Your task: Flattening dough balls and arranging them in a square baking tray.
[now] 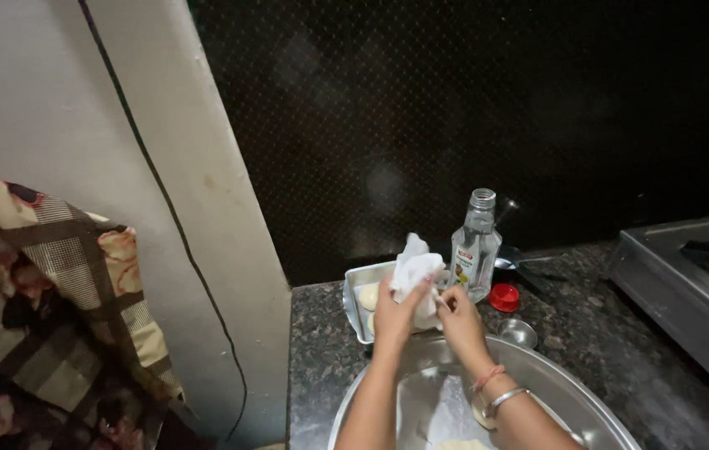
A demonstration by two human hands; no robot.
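We see a crumpled white cloth (414, 273) bunched in the left hand (394, 317), fingers wrapped around its lower part while its top pokes above the fist. The right hand (459, 317) pinches the cloth's right edge with narrow fingertips. Both forearms rise from below, over a large round steel plate (588, 408), before a rectangular steel tray (356, 298).

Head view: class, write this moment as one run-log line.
left hand: holds white cloth | right hand: pinches cloth | under hands: steel platter | behind: open bottle, red cap
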